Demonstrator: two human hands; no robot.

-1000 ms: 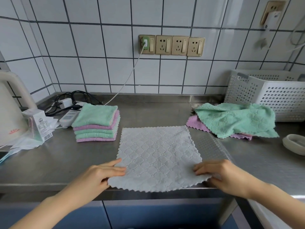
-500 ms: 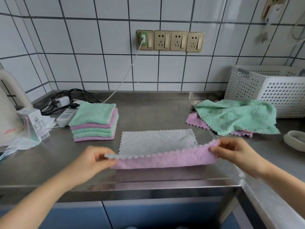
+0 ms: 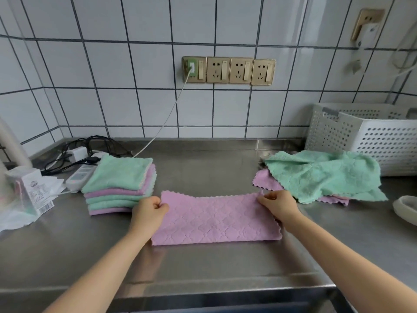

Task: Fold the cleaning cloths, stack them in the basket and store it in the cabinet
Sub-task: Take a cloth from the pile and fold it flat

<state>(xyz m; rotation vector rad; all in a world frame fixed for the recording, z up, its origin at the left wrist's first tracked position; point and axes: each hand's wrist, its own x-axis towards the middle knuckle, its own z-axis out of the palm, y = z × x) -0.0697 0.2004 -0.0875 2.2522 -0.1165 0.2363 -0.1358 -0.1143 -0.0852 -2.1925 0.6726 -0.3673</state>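
Steel counter (image 3: 203, 263) runs below a wall of white tiles, and on it the purple cloth (image 3: 216, 219) now lies folded in half as a long band with the purple side up — one second ago it lay spread open with its pale grey side up, and half a second ago its near edge was lifted and carried toward the wall. The left hand (image 3: 150, 208) pinches the far left corner of the band with curled fingers, and the right hand (image 3: 278, 203) pinches the far right corner in the same way; both far corners are now down on the counter. Just beside the left hand, on its outer side, stands the stack of folded cloths (image 3: 119, 184), green and purple layers, in the same place as before. Beyond the right hand and to its outer side lies the loose pile of unfolded cloths (image 3: 320, 177), a green one on top of purple ones, also unchanged. Behind this pile, touching the wall, stands the white perforated basket (image 3: 370, 141) — what is inside it I cannot tell from this angle. Far to the outer side of the left hand are a power strip (image 3: 80, 177) with black cables and a small carton (image 3: 33, 190).
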